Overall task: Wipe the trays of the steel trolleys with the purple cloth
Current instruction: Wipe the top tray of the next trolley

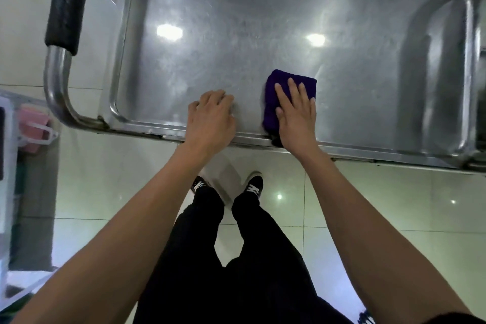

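A steel trolley's top tray (236, 21) fills the upper part of the head view, its surface scuffed and shiny. A folded purple cloth (271, 102) lies on the tray near the front rim. My right hand (297, 113) presses flat on the cloth, fingers spread and pointing away from me. My left hand (211, 116) rests on the front rim of the tray to the left of the cloth, fingers curled over the bare steel, holding nothing.
The trolley's push handle (65, 2) with black foam grip curves down at the left. A rack with a pink object (33, 126) stands on the floor at far left. My legs and shoes stand on pale floor tiles (394, 205) below the tray.
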### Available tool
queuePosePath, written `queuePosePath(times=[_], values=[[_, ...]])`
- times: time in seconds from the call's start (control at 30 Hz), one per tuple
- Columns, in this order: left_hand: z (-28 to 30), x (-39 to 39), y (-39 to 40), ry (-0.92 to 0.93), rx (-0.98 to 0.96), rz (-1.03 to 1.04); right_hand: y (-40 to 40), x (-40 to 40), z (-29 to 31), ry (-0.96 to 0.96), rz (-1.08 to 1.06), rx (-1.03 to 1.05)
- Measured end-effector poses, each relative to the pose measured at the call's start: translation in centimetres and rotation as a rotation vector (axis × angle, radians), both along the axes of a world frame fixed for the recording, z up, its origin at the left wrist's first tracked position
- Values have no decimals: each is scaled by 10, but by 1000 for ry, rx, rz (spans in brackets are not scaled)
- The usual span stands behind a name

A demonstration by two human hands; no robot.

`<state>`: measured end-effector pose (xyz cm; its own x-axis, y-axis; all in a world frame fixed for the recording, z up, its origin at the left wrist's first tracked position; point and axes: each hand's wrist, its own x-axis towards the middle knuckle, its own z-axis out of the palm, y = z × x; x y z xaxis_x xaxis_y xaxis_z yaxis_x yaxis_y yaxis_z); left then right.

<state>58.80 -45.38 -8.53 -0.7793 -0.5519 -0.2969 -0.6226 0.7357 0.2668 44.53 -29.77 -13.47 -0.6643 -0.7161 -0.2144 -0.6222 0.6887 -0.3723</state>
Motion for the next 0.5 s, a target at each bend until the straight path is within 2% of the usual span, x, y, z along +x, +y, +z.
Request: queuePosePath(times=[0.13,0.5], values=[[1,26,-13,32,-26,45,-9,21,-3,90,-38,67],[2,102,-92,-16,-77,205,-127,104,-4,23,124,37]])
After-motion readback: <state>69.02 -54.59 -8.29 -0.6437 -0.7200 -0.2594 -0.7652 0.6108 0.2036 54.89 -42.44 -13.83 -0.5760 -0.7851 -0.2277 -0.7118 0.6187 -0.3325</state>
